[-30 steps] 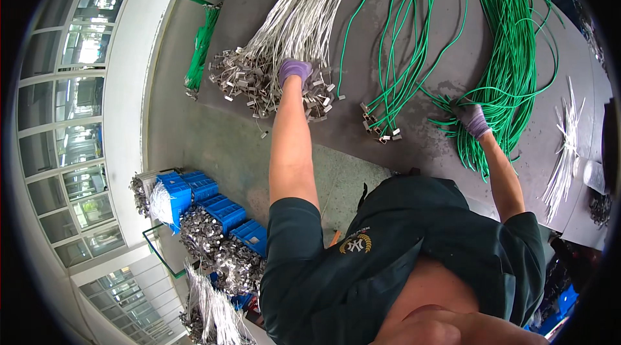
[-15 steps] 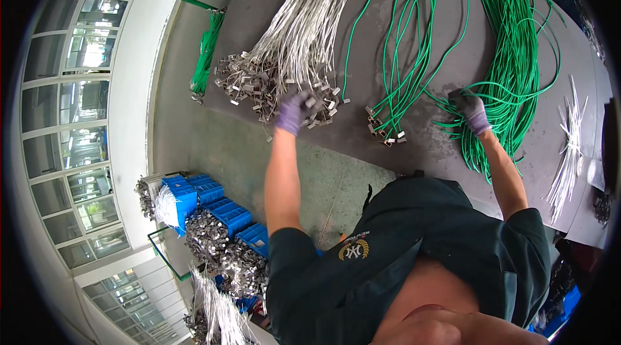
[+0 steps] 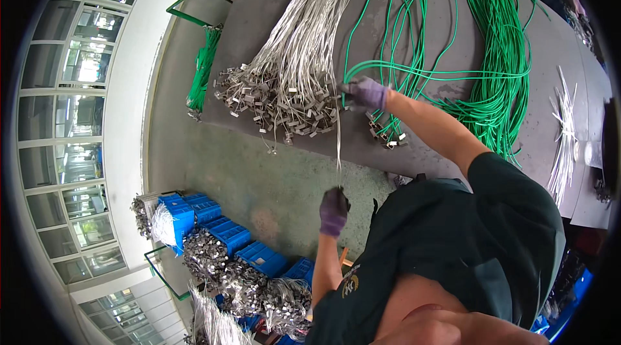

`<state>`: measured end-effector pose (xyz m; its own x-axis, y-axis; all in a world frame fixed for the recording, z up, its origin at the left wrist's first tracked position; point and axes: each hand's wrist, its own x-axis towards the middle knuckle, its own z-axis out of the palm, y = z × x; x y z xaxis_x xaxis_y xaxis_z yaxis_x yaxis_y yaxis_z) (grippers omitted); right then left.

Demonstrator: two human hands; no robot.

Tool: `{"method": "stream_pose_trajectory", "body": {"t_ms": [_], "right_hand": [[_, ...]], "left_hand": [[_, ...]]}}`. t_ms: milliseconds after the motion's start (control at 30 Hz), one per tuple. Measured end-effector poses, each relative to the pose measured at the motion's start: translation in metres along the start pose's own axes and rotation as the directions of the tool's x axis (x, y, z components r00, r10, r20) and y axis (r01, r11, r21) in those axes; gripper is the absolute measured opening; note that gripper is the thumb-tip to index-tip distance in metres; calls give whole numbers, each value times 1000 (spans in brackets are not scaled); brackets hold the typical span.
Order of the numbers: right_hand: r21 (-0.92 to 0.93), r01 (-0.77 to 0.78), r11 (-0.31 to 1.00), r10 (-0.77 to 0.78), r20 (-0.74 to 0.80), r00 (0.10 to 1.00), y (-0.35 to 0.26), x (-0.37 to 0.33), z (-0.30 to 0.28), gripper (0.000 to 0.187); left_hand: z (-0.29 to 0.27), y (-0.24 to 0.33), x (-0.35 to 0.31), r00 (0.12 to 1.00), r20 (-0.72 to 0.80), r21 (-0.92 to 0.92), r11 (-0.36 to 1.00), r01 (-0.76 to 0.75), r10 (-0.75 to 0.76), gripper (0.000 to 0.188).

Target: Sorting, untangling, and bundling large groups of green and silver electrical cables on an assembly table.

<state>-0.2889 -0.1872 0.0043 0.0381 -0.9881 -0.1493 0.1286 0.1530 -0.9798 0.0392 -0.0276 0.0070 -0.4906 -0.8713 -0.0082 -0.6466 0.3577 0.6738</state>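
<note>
My left hand (image 3: 334, 212), in a purple and dark glove, is closed near my body, over the floor beyond the table edge. From it a thin silvery cable (image 3: 339, 144) runs taut up to the bundle on the table; its held end is hidden in my fingers. My right hand (image 3: 369, 94), gloved alike, grips the ends of green cables (image 3: 446, 76) that trail right to a thick green bundle (image 3: 498, 54). It is beside the silvery bundle (image 3: 304, 28), whose many ends carry small grey metal blocks (image 3: 284, 109).
Looser green cables (image 3: 414, 34) with metal ends lie mid-table. White strips (image 3: 566, 138) lie at the right. Blue crates (image 3: 226, 233) and heaps of metal parts (image 3: 242, 287) stand on the floor lower left. A green rack (image 3: 194, 18) holds another green bundle (image 3: 206, 66).
My left hand has moved from the metal blocks toward my body, drawing out a silvery cable. My right hand has swung left from the green bundle, bringing green cables across the table.
</note>
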Motion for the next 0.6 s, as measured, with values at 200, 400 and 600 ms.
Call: {"method": "stream_pose_trajectory", "body": {"t_ms": [200, 400, 600], "right_hand": [[586, -110, 803, 219, -118, 969, -13, 64, -12, 19], [579, -122, 806, 311, -238, 920, -19, 70, 13, 14], [663, -101, 742, 306, -201, 931, 9, 22, 67, 20]], "left_hand": [[11, -29, -121, 983, 6, -85, 979, 186, -186, 8], [-1, -5, -107, 976, 113, -342, 915, 212, -184, 22], [9, 24, -71, 867, 113, -530, 708, 466, -486, 20]]}}
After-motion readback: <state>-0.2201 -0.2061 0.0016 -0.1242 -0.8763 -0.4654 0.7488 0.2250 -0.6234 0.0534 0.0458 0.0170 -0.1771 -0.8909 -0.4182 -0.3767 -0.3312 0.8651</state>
